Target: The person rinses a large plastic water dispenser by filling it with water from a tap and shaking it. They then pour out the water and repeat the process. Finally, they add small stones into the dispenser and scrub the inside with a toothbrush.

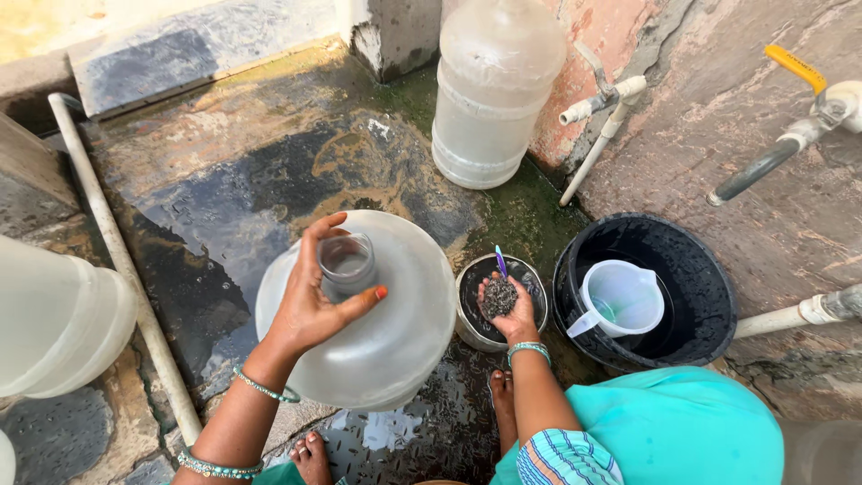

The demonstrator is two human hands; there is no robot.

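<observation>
Nearest: bare feet on wet floor (269, 171). Left hand (310, 296) has its grip wrapped on the neck of the big translucent jug (395, 314), thumb one side, fingers curled round the other, mouth facing up toward camera. Jug stands upright on the floor, its long axis near vertical, slightly tipped toward the person.

Right hand (507, 310) is palm-up, cupped, fingers apart, holding a small heap of dark gritty stuff (500, 295); nothing clamped. It sits just right of the jug, over the small metal bowl (530, 280) of the same grit, where a purple-handled stick pokes out. Jug mouth lies left and slightly up from the right palm, near; right hand is the closer free one.

Further: black tub (709, 296) with white plastic jug (624, 296) inside, second water jug (494, 90) by the wall, taps above.
</observation>
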